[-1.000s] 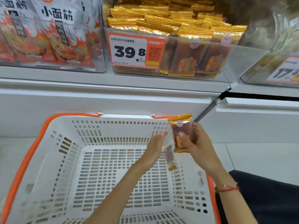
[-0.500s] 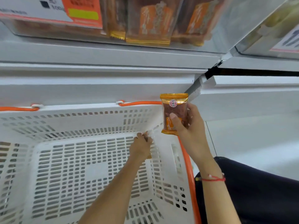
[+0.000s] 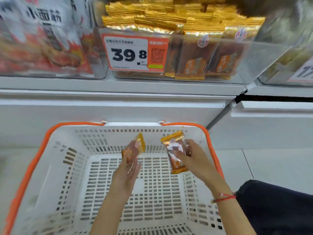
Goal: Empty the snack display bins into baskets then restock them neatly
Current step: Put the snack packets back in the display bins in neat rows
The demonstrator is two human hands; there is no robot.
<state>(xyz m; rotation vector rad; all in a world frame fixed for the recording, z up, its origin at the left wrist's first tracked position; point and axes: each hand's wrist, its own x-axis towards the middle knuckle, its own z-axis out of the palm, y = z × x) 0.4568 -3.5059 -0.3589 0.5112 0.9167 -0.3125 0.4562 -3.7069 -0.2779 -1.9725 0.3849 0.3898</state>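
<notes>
A white slotted basket (image 3: 55, 167) with orange handles sits below the shelf, and I see nothing lying on its floor. Over it, my left hand (image 3: 126, 173) holds one gold-and-brown snack packet (image 3: 133, 150) by its lower end. My right hand (image 3: 194, 158) grips a second gold-and-brown packet (image 3: 175, 153), tilted, near the basket's right wall. Above, a clear display bin (image 3: 189, 53) is full of the same gold packets behind a 39.8 price label (image 3: 133, 53).
A bin of red-and-white flame-printed bags (image 3: 42, 43) stands to the left of the gold one. Another clear bin (image 3: 291, 61) with a price tag is at the right. A white shelf ledge (image 3: 118, 99) runs above the basket. My dark trouser leg (image 3: 279, 206) is at lower right.
The view swung back up to show the bins. My left hand came up from the basket's corner holding a packet. My right hand moved its packet down over the basket.
</notes>
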